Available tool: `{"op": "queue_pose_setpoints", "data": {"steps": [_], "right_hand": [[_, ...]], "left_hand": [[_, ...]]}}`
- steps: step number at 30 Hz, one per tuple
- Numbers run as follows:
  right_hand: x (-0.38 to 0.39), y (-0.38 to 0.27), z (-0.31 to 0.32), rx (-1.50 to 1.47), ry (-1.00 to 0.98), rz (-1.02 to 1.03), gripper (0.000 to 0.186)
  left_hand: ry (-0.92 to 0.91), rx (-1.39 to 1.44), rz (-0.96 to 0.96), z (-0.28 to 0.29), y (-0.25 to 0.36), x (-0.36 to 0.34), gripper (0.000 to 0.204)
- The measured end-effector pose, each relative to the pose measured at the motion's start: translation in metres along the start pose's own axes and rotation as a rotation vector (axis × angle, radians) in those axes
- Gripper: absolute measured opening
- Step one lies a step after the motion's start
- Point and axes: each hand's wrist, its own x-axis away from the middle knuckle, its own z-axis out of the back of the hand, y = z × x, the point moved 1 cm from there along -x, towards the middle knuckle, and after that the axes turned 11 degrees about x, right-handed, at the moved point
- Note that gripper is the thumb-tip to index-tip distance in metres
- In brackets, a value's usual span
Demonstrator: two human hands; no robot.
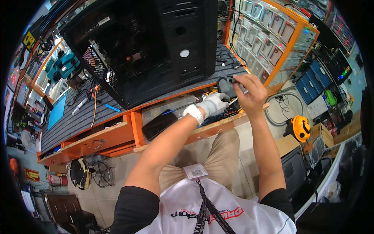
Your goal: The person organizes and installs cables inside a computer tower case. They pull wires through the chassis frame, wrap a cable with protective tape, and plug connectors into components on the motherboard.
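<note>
My left hand (213,104) wears a white-and-grey work glove and a white wristwatch (193,112). Its fingers curl over the open drawer (198,134); whatever they hold is hidden. To the right, my bare right hand (250,91) is raised with thumb and fingers pinched at the edge of a dark grey, glove-like piece (226,86). That piece hangs at the drawer's far right, between my two hands. Inside the drawer lie a black phone-like slab (159,125), a clear plastic box (150,114) and several tools, some yellow-handled and partly covered by my left hand.
A large black computer case (156,50) with its side open stands on the striped mat just beyond the drawer. Left on the bench are a blue-handled tool (112,107) and an orange cable (94,107). An orange-framed glass display case (278,39) rises at right, above a yellow-and-black vacuum cleaner (299,128).
</note>
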Motion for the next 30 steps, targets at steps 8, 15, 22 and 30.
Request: {"op": "queue_pose_setpoints", "data": {"steps": [8, 15, 22, 30], "right_hand": [[0.001, -0.075, -0.085, 0.066, 0.009, 0.333, 0.033], [0.005, -0.144, -0.207, -0.105, -0.442, -0.132, 0.027], [-0.007, -0.153, -0.253, 0.142, -0.567, -0.343, 0.03], [-0.021, -0.166, -0.294, -0.012, -0.461, -0.434, 0.032]], "left_hand": [[0.569, 0.915, -0.011, 0.123, 0.049, 0.134, 0.036], [0.745, 0.945, 0.061, 0.217, -0.033, 0.152, 0.031], [0.953, 1.077, 0.22, 0.25, -0.055, 0.108, 0.034], [1.029, 0.848, 0.039, 0.25, -0.079, 0.094, 0.031]]}}
